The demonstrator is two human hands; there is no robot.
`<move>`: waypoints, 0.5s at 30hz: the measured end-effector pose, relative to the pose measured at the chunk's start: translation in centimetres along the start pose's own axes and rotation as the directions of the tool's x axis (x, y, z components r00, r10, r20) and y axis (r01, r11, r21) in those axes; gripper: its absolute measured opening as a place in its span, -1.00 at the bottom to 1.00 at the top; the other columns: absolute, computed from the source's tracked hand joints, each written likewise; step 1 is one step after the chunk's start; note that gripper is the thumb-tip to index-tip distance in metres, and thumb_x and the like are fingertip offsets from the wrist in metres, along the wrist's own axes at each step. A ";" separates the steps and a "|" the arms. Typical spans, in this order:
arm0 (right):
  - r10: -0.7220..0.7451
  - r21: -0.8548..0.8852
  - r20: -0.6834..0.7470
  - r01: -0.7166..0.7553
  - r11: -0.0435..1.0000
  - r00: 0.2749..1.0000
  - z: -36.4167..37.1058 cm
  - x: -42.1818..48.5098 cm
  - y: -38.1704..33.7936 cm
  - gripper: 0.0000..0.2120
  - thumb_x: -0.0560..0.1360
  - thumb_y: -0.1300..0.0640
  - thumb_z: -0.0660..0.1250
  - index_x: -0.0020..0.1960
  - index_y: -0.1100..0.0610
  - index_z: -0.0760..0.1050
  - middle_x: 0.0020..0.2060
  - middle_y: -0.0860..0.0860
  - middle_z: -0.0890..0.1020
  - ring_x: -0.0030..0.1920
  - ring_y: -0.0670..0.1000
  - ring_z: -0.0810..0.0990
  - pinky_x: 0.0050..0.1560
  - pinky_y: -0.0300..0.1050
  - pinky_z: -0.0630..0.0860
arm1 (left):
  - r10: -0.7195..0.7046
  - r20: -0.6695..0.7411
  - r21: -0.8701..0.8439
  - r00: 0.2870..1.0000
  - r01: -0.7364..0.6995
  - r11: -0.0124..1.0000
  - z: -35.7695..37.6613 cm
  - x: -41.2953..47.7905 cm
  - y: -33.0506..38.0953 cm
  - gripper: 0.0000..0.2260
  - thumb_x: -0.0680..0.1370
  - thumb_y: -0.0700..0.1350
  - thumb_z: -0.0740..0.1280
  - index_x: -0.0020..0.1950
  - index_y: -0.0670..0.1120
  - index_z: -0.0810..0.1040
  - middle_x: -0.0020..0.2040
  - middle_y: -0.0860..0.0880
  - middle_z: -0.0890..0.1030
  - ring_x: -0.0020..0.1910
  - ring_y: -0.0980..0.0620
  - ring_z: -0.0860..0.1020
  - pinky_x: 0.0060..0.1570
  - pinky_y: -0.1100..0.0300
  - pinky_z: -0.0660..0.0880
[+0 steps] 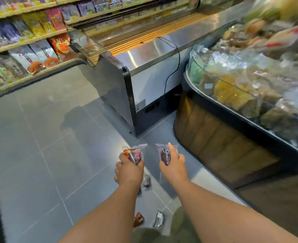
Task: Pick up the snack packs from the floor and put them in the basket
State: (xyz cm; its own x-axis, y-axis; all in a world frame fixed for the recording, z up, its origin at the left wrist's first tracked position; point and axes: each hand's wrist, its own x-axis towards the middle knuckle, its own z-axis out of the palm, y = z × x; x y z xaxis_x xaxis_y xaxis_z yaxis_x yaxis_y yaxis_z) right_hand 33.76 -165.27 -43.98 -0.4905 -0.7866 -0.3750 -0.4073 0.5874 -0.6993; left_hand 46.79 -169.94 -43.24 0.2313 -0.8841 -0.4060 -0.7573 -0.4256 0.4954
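My left hand (129,170) grips a clear snack pack with red print (136,153), held above the grey tiled floor. My right hand (173,164) pinches a second clear pack with a dark filling (164,152), thumb on top of it. Both arms reach forward side by side. More packs lie on the floor below: one (146,180) just under my left wrist, an orange-brown one (138,219) and a silvery one (158,219) near my knees. No basket shows in this view.
A steel chest freezer (144,79) with a black cable stands ahead. A curved display counter (232,120) heaped with bagged goods fills the right. Shelves of packaged food (27,50) run along the left. Grey floor tiles (39,146) spread to the left.
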 end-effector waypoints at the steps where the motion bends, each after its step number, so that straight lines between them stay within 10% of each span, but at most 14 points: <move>1: 0.007 -0.022 -0.014 -0.007 1.000 1.000 -0.4 -0.6 0.7 -0.32 0.52 0.04 0.26 0.51 -0.25 -0.01 0.28 0.08 0.25 0.19 0.14 0.43 0.24 -0.03 0.39 | 0.027 0.024 0.016 0.999 -0.028 0.999 0.6 -0.4 0.2 -0.38 0.49 0.19 0.31 0.40 -0.05 0.14 0.26 -0.18 0.42 0.26 -0.22 0.40 0.26 -0.10 0.34; 15: 0.394 0.265 -0.408 -0.306 0.915 0.824 -12.7 -8.6 15.2 -0.33 0.52 0.06 0.28 0.52 -0.21 0.03 0.28 0.10 0.28 0.25 0.14 0.40 0.31 -0.01 0.38 | 0.389 0.355 -0.006 0.850 -0.414 0.910 12.3 -12.0 7.6 -0.42 0.37 0.10 0.40 0.24 0.02 0.16 0.15 -0.20 0.48 0.09 -0.28 0.51 0.08 -0.21 0.49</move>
State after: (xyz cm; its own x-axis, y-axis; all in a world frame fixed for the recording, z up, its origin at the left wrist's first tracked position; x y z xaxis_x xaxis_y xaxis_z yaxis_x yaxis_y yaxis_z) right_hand 21.97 -147.20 -43.62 -0.8789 -0.3390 -0.3355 -0.0184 0.7271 -0.6863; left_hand 30.79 -160.19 -44.03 -0.3149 -0.8488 -0.4247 -0.7816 -0.0220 0.6234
